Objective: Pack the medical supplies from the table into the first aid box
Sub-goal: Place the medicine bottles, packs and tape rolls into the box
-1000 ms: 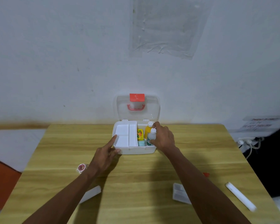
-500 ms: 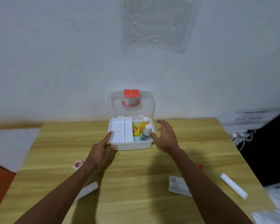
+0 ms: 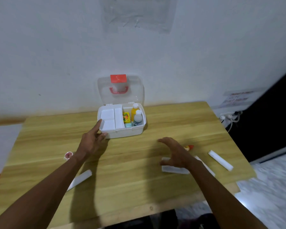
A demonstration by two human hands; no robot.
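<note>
White plastic first aid box (image 3: 125, 133) sits open at the far middle of the wooden desk (image 3: 130, 179), with an orange bottle (image 3: 134, 111) and a white bottle (image 3: 137, 119) standing in its right compartment. Left hand (image 3: 92, 142) rests straight-fingered against its near-left corner. Right hand (image 3: 175, 154) hovers spread, holding nothing, over a flat clear plastic packet (image 3: 172, 170) on the near right.

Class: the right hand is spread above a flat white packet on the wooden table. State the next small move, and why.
Probably lower the right hand and pinch the flat white packet: its fingers are open and empty above it, while the left hand touches the open white first aid box.
</note>
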